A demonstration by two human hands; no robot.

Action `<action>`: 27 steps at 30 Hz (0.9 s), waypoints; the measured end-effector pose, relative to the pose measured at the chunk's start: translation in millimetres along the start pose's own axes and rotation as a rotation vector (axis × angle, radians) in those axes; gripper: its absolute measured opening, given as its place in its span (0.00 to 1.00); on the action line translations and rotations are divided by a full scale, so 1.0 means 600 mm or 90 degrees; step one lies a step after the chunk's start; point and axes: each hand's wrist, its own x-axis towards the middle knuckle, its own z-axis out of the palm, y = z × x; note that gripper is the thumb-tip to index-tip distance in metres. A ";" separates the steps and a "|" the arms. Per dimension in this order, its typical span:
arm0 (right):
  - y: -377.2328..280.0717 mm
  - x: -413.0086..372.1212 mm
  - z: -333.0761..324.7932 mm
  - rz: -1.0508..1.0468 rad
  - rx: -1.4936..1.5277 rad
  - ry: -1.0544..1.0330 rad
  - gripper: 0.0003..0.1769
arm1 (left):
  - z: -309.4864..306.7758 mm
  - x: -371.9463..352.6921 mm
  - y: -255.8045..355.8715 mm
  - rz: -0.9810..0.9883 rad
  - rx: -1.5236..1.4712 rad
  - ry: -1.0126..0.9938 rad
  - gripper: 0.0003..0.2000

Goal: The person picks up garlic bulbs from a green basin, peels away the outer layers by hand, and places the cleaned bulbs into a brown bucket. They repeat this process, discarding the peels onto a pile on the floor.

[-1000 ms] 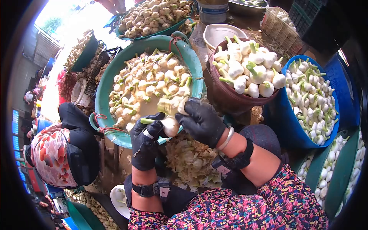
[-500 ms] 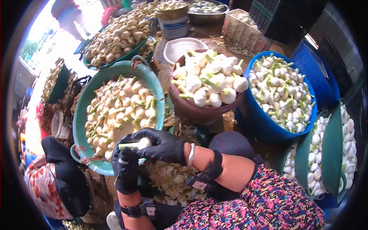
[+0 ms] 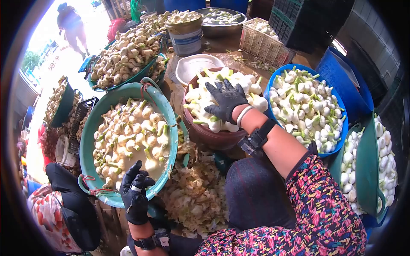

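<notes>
Peeled onions (image 3: 259, 103) are heaped in the brown bowl (image 3: 213, 138), just right of the green basin (image 3: 128, 88). The right hand (image 3: 225, 100) lies flat on top, fingers splayed, gripping nothing. The left hand (image 3: 134, 196) hovers open and empty at the basin's near rim, with unpeeled onions (image 3: 136, 132) just beyond its fingertips, stalks pointing every way.
</notes>
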 end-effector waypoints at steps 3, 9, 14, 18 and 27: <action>-0.012 0.009 -0.006 0.034 -0.051 -0.084 0.47 | -0.027 0.006 0.008 0.033 0.023 -0.002 0.19; -0.030 0.024 -0.045 -0.082 0.168 0.071 0.37 | -0.143 0.070 -0.015 0.124 0.523 0.008 0.14; -0.193 -0.064 -0.085 -0.056 0.909 -0.172 0.22 | -0.131 0.109 -0.053 -0.080 1.093 -0.216 0.31; -0.264 -0.127 -0.011 -0.087 0.981 -0.360 0.21 | -0.122 0.120 -0.071 -0.230 1.060 -0.307 0.22; -0.275 -0.123 0.065 -0.009 0.902 -0.432 0.20 | -0.095 0.115 -0.084 -0.198 1.050 -0.393 0.19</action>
